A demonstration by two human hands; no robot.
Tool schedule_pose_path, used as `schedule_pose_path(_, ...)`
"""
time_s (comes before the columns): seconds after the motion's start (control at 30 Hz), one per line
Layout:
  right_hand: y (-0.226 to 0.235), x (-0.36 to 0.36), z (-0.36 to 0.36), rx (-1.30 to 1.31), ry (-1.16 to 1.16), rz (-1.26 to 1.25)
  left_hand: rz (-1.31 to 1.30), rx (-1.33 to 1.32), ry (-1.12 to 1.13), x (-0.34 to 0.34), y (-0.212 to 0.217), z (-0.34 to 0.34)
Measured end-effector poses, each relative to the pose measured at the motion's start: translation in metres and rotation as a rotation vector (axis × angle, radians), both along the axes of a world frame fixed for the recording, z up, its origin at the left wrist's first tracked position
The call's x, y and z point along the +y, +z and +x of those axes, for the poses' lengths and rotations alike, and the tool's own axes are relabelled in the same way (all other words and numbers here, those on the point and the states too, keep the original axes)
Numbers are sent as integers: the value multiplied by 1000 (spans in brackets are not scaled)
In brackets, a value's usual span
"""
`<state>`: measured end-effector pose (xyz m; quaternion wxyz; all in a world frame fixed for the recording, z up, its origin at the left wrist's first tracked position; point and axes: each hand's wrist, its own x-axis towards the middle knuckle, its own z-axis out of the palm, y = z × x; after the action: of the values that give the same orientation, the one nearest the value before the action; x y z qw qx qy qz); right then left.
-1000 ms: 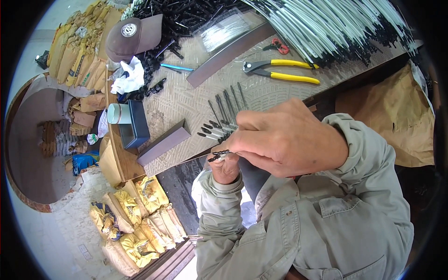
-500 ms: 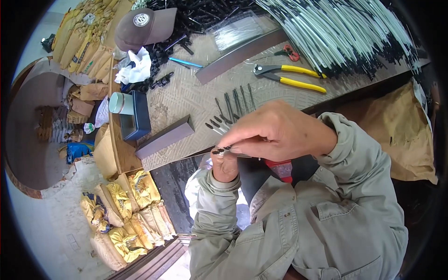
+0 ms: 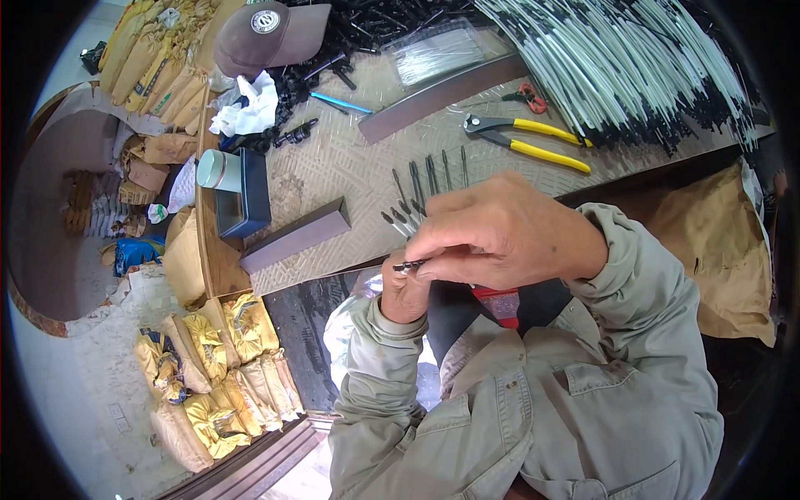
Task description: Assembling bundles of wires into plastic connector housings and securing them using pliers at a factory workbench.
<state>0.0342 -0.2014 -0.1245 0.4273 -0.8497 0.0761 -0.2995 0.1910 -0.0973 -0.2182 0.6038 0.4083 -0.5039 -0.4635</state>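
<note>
My right hand is closed in a pinch over my left hand, its thumb and fingertips on a small dark piece. My left hand sits just below with its fingers curled, largely hidden by the right. What it grips cannot be made out. Behind the right hand, several white rods with black tips poke out; their lower ends are hidden. Several thin black rods lie on the worktable just beyond my hands.
Yellow-handled pliers, small red-handled cutters and a clear tray of thin strips lie farther back. A large heap of white rods fills the far right. Metal angle bars, a cap and a blue box stand left.
The view has shifted slightly, moving the table things a little to the right. My hands stay together; fewer dark tips show at the fingertips now than before.
</note>
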Motion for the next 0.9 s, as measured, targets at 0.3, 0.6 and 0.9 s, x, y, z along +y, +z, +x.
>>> schedule_pose_path(0.3,-2,-4,4,-24,7,-270,-47,93,34,-1,1,-4)
schedule_pose_path(0.6,1,4,19,-4,-125,-443,-59,-323,-10,-6,-15,2)
schedule_pose_path(0.9,-31,-184,29,274,-555,-279,248,16,-136,-5,15,-8)
